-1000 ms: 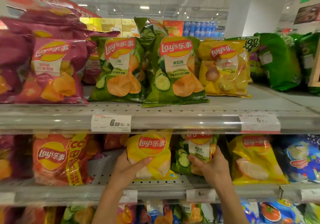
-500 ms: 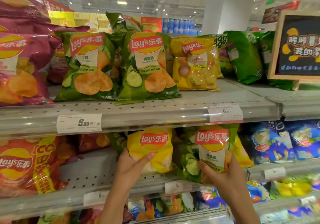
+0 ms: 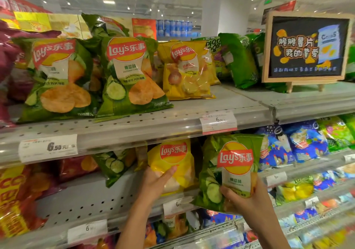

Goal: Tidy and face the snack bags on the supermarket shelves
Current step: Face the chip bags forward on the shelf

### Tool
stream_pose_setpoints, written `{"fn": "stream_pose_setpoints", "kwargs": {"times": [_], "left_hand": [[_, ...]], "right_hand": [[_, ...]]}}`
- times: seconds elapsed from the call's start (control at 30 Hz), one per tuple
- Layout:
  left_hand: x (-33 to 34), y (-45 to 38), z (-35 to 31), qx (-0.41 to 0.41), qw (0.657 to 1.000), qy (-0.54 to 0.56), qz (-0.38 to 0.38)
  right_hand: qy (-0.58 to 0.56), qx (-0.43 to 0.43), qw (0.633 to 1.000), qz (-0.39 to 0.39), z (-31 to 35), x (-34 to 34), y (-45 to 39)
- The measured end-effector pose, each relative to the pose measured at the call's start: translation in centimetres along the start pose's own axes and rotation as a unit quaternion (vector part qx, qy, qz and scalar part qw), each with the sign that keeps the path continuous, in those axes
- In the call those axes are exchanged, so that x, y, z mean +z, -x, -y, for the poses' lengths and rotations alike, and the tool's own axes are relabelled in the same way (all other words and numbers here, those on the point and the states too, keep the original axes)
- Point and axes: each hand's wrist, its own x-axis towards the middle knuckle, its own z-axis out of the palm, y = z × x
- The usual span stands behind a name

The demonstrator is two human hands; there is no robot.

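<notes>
1. The left hand (image 3: 157, 181) holds a yellow Lay's bag (image 3: 172, 164) on the middle shelf (image 3: 86, 200). The thumb lies across the front of the bag, and the fingers go behind it.
2. The right hand (image 3: 247, 200) grips a green cucumber Lay's bag (image 3: 230, 170) by its bottom part. The bag stands up, logo to the front, out past the shelf edge, just right of the yellow bag.
3. Another green bag (image 3: 115, 164) leans on the middle shelf, left of the yellow bag.
4. On the top shelf (image 3: 230, 102) two big green Lay's bags (image 3: 126, 75) stand side by side. A yellow onion bag (image 3: 186, 72) stands to their right.
5. A little chalkboard sign (image 3: 307, 47) stands at the right end of the top shelf.
6. Blue bags (image 3: 307, 143) sit right of the held green bag.
</notes>
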Motion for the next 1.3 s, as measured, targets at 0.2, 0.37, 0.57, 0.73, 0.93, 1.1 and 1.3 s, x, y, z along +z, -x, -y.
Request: {"fn": "stream_pose_setpoints", "kwargs": {"times": [0.2, 0.37, 0.57, 0.73, 0.93, 1.1, 1.3], "left_hand": [[-1.3, 0.3, 0.5, -0.041, 0.995, -0.085, 0.017], [-6.3, 2.6, 1.6, -0.062, 0.965, -0.253, -0.034], [-13.6, 8.5, 2.4, -0.001, 0.862, -0.491, -0.124], [-17.3, 11.2, 3.0, 0.019, 0.865, -0.461, -0.195], [-17.8, 11.8, 3.5, 0.061, 0.879, -0.41, -0.236], [-17.6, 11.6, 3.4, 0.049, 0.882, -0.404, -0.24], [-17.3, 11.8, 3.5, 0.049, 0.877, -0.405, -0.253]], "right_hand": [[-0.002, -0.005, 0.999, 0.053, 0.8, 1.9, 0.7], [-0.007, -0.016, 0.993, 0.116, 2.4, 5.1, 1.6], [-0.011, -0.036, 0.981, 0.192, 4.9, 11.2, 2.8], [0.016, -0.072, 0.974, 0.212, 6.5, 17.3, 3.9], [0.031, -0.086, 0.979, 0.182, 6.3, 23.3, 3.8], [0.065, -0.075, 0.972, 0.213, 5.3, 25.0, 3.7], [0.09, -0.073, 0.959, 0.259, 4.8, 24.7, 2.9]]}}
